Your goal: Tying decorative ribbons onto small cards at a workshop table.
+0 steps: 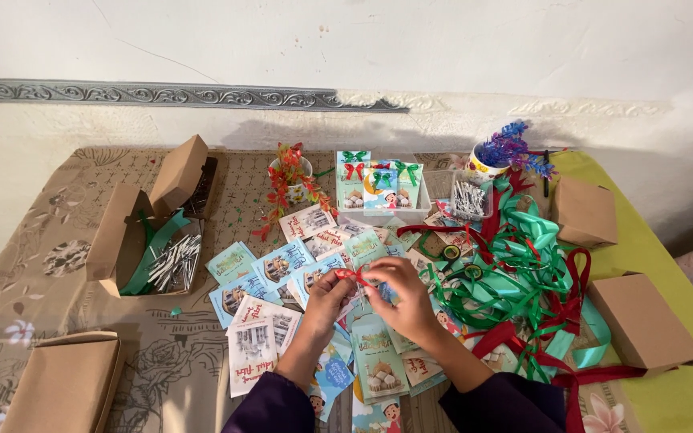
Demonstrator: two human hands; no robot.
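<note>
Head view: a small red ribbon bow (354, 275) is pinched between both hands, left hand (326, 303) and right hand (405, 298), above scattered illustrated cards (278, 265) on the patterned surface (58, 265); tangled green and red ribbons (523, 273) lie just right.

Bright daylight, soft shadows, sharp focus
</note>
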